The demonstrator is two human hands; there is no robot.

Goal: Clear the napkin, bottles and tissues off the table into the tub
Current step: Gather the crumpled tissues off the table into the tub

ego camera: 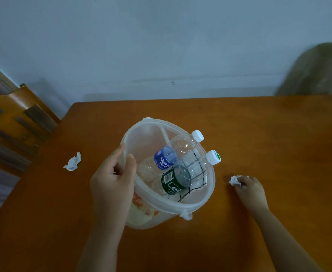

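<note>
Head: right fingers around tissue

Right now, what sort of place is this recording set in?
Probably a room in a home, perhaps a dining area: a wooden table pushed against a plain painted wall, with a wooden chair beside it on the left.

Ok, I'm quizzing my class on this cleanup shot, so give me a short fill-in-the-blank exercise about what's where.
1. The left hand grips the ____ of the tub.
2. The right hand pinches a crumpled ____ on the table.
3. Inside the tub lie ____ bottles, blue-labelled and green-labelled.
4. The other tissue lies on the tub's ____ side.

Missing words: rim; tissue; two; left
</note>
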